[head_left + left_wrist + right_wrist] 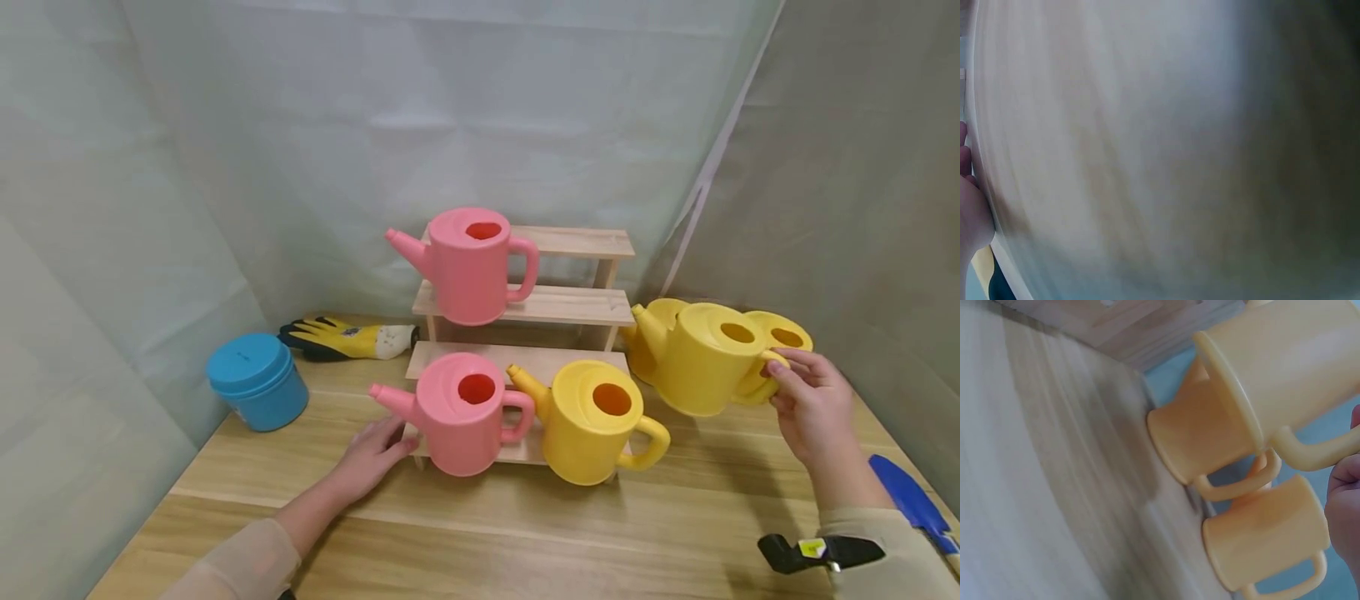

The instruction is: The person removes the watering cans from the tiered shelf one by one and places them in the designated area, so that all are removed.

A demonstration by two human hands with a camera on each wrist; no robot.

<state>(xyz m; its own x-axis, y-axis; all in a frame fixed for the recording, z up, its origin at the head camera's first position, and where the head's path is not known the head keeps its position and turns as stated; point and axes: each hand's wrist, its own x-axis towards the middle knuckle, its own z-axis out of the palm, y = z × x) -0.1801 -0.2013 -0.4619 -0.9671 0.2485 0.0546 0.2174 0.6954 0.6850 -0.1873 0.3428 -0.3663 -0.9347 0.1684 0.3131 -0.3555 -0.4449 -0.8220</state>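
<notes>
My right hand (813, 408) pinches the handle of a yellow watering can (697, 367), which hangs above the table. In the right wrist view, two more yellow watering cans (1204, 428) stand on the table behind it. A tiered wooden stand (525, 358) is in the middle; a pink watering can (468, 279) sits high on it. Low on its front stand another pink watering can (457, 433) and a yellow watering can (581, 446). My left hand (367, 462) rests at the stand's left front corner, holding no can; only its edge shows in the left wrist view.
A blue lidded tub (262, 383) stands at the left, with a yellow and black glove (345, 340) lying behind it. A blue trowel (907, 492) lies at the table's right edge. Cloth curtains (450, 108) close off the back and sides.
</notes>
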